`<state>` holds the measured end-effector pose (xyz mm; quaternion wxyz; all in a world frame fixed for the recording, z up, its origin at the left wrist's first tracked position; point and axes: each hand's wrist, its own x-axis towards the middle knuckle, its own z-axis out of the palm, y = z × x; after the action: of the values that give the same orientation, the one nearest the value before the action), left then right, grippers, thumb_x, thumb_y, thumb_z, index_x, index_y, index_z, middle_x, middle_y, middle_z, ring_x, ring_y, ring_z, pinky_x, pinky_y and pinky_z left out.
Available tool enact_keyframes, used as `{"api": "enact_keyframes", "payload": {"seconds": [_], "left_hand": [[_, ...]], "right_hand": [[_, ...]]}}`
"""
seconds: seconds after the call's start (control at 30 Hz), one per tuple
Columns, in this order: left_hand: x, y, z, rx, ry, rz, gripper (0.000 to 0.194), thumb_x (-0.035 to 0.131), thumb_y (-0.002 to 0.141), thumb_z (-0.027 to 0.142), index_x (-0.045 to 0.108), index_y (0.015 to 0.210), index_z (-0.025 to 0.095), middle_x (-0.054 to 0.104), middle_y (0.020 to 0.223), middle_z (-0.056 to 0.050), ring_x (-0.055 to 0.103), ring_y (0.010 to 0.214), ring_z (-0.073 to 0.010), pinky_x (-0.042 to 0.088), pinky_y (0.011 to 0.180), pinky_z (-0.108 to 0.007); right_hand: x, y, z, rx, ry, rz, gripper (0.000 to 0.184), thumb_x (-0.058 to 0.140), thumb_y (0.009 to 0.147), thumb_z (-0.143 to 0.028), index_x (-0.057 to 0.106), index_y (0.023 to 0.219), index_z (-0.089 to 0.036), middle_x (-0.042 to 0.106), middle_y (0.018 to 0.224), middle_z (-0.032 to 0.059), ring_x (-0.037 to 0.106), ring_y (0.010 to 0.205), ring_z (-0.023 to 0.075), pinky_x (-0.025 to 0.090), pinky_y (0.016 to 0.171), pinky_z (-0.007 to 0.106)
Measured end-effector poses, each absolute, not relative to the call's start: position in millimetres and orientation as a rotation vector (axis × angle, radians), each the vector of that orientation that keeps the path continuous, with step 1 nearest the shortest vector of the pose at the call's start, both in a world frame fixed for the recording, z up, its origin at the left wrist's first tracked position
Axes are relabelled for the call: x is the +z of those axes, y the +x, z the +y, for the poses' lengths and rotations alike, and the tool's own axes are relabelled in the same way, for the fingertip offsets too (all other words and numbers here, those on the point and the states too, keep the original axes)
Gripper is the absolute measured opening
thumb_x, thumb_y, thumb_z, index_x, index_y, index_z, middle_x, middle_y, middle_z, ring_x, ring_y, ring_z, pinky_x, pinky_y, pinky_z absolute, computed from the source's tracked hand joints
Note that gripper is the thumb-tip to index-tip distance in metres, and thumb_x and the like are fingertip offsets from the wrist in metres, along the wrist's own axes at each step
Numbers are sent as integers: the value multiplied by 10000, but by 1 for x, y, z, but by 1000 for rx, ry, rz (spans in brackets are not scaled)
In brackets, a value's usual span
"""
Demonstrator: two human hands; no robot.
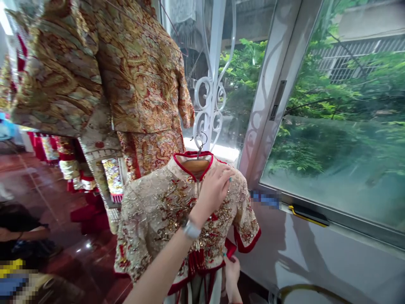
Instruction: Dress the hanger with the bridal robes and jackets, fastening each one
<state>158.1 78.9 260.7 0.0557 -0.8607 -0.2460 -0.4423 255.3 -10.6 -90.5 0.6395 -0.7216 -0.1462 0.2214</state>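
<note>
A cream jacket [158,211] with gold and red embroidery and red trim hangs on a wooden hanger [196,165], hooked to white scroll ironwork [209,105]. My left hand [213,190], with a watch on its wrist, rests on the jacket's shoulder just right of the collar. Its fingers are curled and pinch the fabric. My right hand [232,270] is low at the jacket's right hem, with its fingers closed on the red edge and tassels there.
A larger gold and red brocade jacket and skirt [139,71] hang above and to the left. A window [341,126] and white sill [316,249] fill the right, with a black and yellow object [308,214] on the frame. Another person [19,232] crouches at the left on the red floor.
</note>
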Motion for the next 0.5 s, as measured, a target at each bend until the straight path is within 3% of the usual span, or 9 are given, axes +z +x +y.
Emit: {"api": "enact_keyframes", "payload": {"seconds": [0.07,0.13,0.2,0.27,0.33,0.43,0.5], "left_hand": [[204,102,49,-1774,-2402,-913,266,424,938,169,566,1142,263,601,1145,-55,552,1117,-204,450,981,-385],[130,41,26,-2039,-1968,-1433,239,452,921,237,530,1147,242,563,1099,-80,558,1065,-241,482,917,-422],[61,-13,14,-2060,-1418,-1926,401,474,881,349,464,1243,177,537,1102,-123,565,1014,-294,490,877,-494],[15,-51,13,-1805,-1306,-2158,629,561,775,485,455,1271,111,531,1152,-177,519,1115,-385,426,954,-581],[-3,-72,17,-1596,-1526,-2249,631,545,773,511,476,1271,130,548,1207,-186,512,1162,-397,412,974,-567],[0,-82,24,-1424,-1829,-2314,361,414,872,405,576,1128,207,653,1109,-127,604,1061,-320,424,952,-486],[1,-90,25,-1452,-1768,-2433,318,381,886,391,607,1030,218,691,954,-99,646,923,-289,446,900,-444]], "right_hand": [[-61,254,-4,385,-1691,-318,484,637,546,-566,565,853,-199,662,815,123,639,885,361,499,816,486],[-8,245,3,192,-1663,-445,499,619,656,-516,574,1024,-183,649,1028,159,582,1066,343,447,948,463],[66,224,13,16,-1509,-742,363,558,810,-423,587,1087,-190,635,1105,149,570,1086,298,434,979,447],[146,194,26,-62,-1236,-1193,252,497,903,-310,613,1100,-203,659,1078,113,592,1043,251,467,942,419],[216,158,47,-178,-972,-1765,264,478,938,-221,635,1147,-257,684,1100,56,568,1110,218,425,1008,408],[280,106,88,-390,-806,-2339,357,496,972,-289,537,1326,-276,564,1380,46,437,1305,226,305,1108,460],[297,80,112,-424,-895,-2515,368,520,966,-365,561,1299,-213,627,1289,84,518,1214,243,340,1061,460]]}}
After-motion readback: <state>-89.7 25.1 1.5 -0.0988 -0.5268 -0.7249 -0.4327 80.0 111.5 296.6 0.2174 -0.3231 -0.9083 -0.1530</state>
